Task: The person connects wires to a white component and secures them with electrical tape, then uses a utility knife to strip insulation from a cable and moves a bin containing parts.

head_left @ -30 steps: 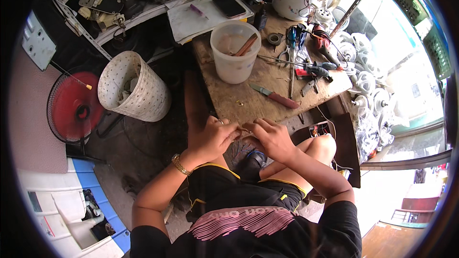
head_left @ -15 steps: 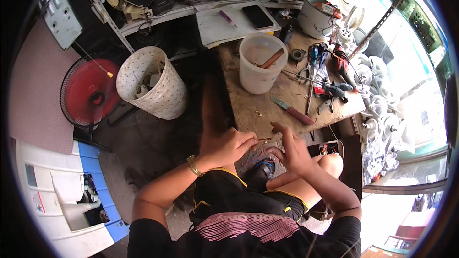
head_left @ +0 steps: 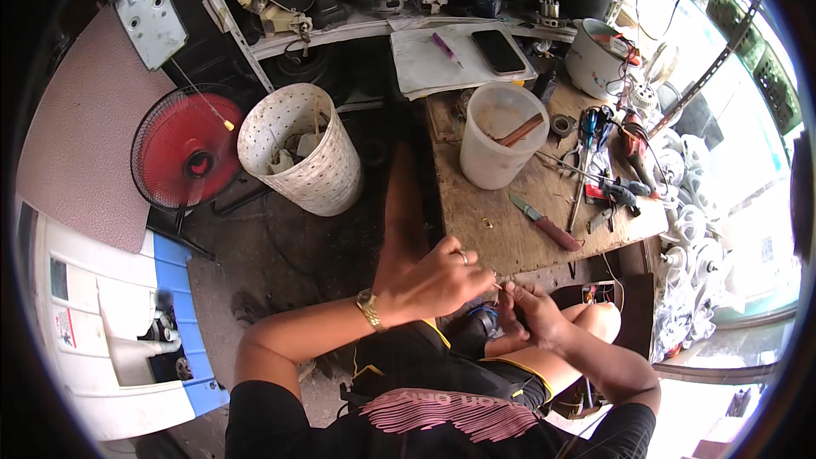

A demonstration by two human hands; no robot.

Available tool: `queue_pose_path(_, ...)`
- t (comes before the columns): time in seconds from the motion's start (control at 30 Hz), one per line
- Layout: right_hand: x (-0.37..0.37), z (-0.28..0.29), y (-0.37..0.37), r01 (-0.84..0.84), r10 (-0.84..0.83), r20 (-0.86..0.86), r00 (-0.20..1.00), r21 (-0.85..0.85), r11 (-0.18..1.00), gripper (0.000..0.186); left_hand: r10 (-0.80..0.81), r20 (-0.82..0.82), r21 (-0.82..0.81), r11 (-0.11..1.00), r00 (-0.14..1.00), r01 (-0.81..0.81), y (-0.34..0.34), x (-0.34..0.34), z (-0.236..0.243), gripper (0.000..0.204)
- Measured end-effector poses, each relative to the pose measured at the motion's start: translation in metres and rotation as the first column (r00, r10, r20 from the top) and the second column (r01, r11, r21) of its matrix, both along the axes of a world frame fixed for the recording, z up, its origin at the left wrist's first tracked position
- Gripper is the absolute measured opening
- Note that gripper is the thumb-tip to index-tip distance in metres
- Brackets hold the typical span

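My left hand (head_left: 442,279), with a ring and a gold-coloured watch at its wrist, is closed in a pinch. A short bit of thin wire (head_left: 499,286) shows between its fingertips and those of my right hand (head_left: 537,313). My right hand pinches the other end, thumb and forefinger pressed together; the rest of the wire is hidden by the hands. Both hands are over my lap, just off the near edge of the wooden worktable (head_left: 476,234). Beyond them on the tabletop lies a knife (head_left: 548,224) with a reddish-brown handle, and a tiny yellowish loop (head_left: 487,223).
On the table stand a translucent bucket (head_left: 495,149) holding brown strips, and a white pot (head_left: 595,59). Pliers, screwdrivers and a red power tool (head_left: 635,140) crowd the right side. A phone (head_left: 499,52) lies on a white board. Left are a perforated bin (head_left: 319,166) and a red fan (head_left: 183,149).
My right hand has closed from spread fingers into a pinch at the wire. My left hand has turned and come close to it. The whole view has shifted.
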State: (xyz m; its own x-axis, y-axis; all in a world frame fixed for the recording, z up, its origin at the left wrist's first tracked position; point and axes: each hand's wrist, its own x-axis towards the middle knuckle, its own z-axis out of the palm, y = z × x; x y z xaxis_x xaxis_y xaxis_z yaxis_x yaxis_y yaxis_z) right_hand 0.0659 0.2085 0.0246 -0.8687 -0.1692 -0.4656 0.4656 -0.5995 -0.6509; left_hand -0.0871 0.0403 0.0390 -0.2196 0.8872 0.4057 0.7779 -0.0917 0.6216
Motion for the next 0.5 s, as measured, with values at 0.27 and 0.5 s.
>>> queue_pose_path(0.27,-0.006,0.029,0.005,0.351,0.345,-0.358,0.868,0.933,0.084,0.052,-0.148,0.411,-0.169,0.957,0.899,0.235,0.01,-0.019,-0.014,0.02)
queue_pose_path(0.5,-0.021,0.053,0.027,0.794,0.914,-0.228,0.335,0.591,-0.144,0.058,0.11,0.962,0.095,0.723,-0.251,0.684,0.008,-0.002,-0.01,0.033)
